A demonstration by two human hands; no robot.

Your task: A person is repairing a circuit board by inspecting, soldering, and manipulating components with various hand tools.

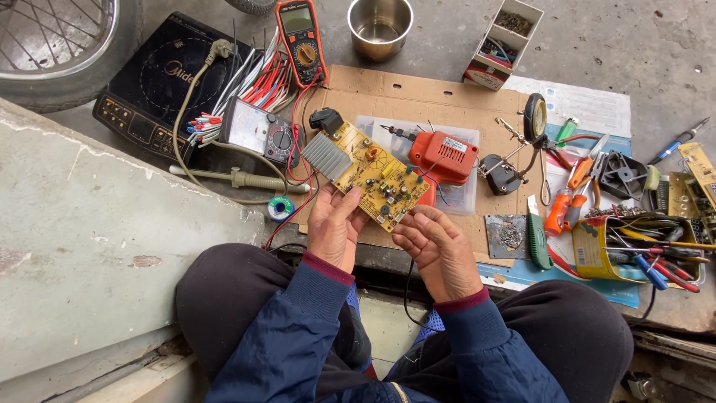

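Note:
Both of my hands hold a yellow circuit board above a sheet of cardboard. The board carries a ribbed grey heat sink and a black part at its far left corner. My left hand grips the board's near left edge from below. Fingertips of my right hand pinch the near right corner. The component side faces up.
An orange soldering gun lies just behind the board. Two multimeters, a wire bundle and a black induction cooker are at the left. A steel cup, helping-hand clamp, pliers and a tool tin are at the right.

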